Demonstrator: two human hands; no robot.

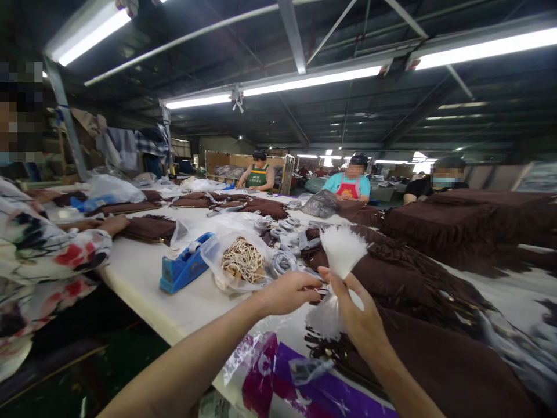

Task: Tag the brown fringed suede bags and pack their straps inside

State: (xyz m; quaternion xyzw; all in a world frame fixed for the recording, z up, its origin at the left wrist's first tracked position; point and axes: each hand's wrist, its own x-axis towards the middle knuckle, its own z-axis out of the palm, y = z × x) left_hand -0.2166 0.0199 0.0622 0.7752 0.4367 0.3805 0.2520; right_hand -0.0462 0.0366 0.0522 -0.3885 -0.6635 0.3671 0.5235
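My left hand and my right hand meet over the table's near edge, both closed on a small white translucent plastic bag that flares out above my fingers. My left fingers pinch its neck. My right thumb and fingers wrap its lower part. Under and behind my hands lie brown fringed suede pieces.
A blue tape dispenser and a clear bag of tan cords sit to the left on the white table. Purple plastic packaging lies near me. A floral-sleeved person works at left; three people stand beyond the table.
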